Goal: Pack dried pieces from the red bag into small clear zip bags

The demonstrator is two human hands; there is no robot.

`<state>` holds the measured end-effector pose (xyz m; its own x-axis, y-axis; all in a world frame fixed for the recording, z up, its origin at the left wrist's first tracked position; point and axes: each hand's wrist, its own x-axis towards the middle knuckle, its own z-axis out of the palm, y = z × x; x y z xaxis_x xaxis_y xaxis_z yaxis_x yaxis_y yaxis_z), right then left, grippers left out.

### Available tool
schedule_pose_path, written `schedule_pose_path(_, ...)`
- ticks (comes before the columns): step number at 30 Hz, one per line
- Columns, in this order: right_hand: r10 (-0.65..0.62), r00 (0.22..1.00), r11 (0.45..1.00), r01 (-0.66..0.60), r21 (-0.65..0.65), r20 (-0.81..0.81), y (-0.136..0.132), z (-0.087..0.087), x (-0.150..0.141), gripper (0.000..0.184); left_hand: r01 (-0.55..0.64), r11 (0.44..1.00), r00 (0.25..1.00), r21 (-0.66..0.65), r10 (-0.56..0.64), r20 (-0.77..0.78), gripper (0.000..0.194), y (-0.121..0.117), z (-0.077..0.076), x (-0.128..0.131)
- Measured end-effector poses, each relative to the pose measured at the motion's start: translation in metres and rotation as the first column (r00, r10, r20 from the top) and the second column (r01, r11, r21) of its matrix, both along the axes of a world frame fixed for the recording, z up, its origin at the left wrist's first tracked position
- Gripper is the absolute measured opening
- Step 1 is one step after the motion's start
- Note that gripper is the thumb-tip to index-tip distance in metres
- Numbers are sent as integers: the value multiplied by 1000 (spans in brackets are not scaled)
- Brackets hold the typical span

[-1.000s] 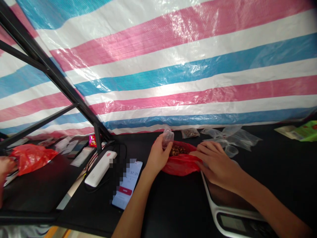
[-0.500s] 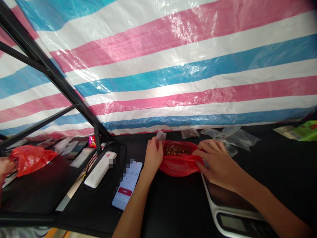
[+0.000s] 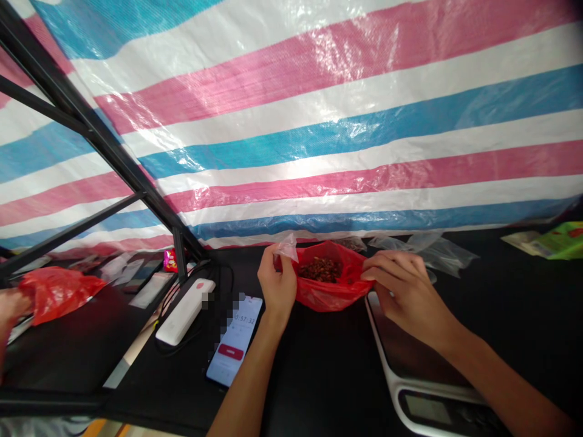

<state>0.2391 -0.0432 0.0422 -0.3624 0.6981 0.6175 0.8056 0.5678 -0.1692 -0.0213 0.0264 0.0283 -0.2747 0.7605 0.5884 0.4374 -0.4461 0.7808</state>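
A red plastic bag point(image 3: 333, 298) stands with its mouth wide, and small brown dried pieces point(image 3: 321, 270) lie inside it. My right hand point(image 3: 407, 294) pinches the bag's right rim between thumb and fingers, above the corner of a kitchen scale point(image 3: 386, 370). At the bag's left edge my left hand point(image 3: 277, 280) is closed, with a small clear plastic bag point(image 3: 288, 247) sticking up from its thumb and fingers. Whether those fingers also grip the red rim is hidden.
A phone point(image 3: 237, 340) showing a timer and a white power bank point(image 3: 186, 312) lie left of my forearm. Clear bags point(image 3: 437, 252) lie behind my right hand. Beyond a black frame bar point(image 3: 113, 164), another person's hand point(image 3: 11, 306) touches a red bag point(image 3: 61, 292).
The red bag's mouth has widened and its back rim has risen, showing the pieces gathered deeper inside. My left hand has shifted slightly left, and my right hand still grips the rim.
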Motion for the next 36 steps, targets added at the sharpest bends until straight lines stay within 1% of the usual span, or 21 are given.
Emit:
schedule_pose_path(2,-14,1000,1000,14,-4,-9,1,1,1,31,-1,1000,1000,21,1,0,16,0,0,0)
schedule_pose_path(3,-6,1000,1000,6,-29,7,1,1,1,31,20,1000,1000,11,-19,-19,16,0,-1,0)
schedule_pose_path(6,77,993,985,-62,-163,88,2,0,1,37,87,994,991,-64,-93,-97,19,3,-4,-1)
schedule_pose_path(7,100,990,976,-78,-203,102,2,-1,0,40,87,993,990,-75,-95,-109,19,4,-5,-1)
schedule_pose_path(9,105,989,967,-78,-244,102,3,-2,-1,43,42,998,995,-49,-46,-88,18,4,-5,0)
schedule_pose_path(12,58,996,975,-41,-218,74,2,-1,0,46,-59,997,998,51,59,1,17,0,1,1)
schedule_pose_path(14,30,998,982,-19,-187,54,2,0,0,46,-79,993,997,89,78,22,16,-2,5,1)
schedule_pose_path(16,11,999,984,-2,-176,45,2,0,1,45,-40,996,999,83,42,-16,14,-1,5,1)
schedule_pose_path(18,3,998,982,7,-186,55,2,-3,1,40,11,998,998,54,-8,-67,12,2,1,0)
schedule_pose_path(21,3,997,979,12,-203,72,3,-6,1,35,32,999,995,34,-29,-98,16,8,-6,-2)
schedule_pose_path(24,12,998,982,1,-187,65,2,-5,0,36,10,997,989,81,2,-148,16,9,-7,-3)
schedule_pose_path(27,21,999,989,-14,-149,43,2,0,1,40,-41,982,970,185,84,-229,13,6,-3,-2)
schedule_pose_path(29,17,1000,992,-14,-126,24,1,2,1,40,-55,968,962,243,117,-248,13,2,-1,0)
schedule_pose_path(31,-13,1000,994,12,-112,-9,1,2,0,40,-33,957,960,290,111,-257,15,-1,0,2)
schedule_pose_path(33,-65,997,992,62,-111,-27,2,2,0,42,28,950,951,311,70,-300,19,-5,1,5)
schedule_pose_path(34,-90,996,990,87,-113,-27,2,1,0,45,69,950,941,304,39,-336,20,-7,1,6)
schedule_pose_path(36,-117,993,985,115,-125,-7,3,0,1,50,157,957,912,244,-45,-408,21,-11,2,7)
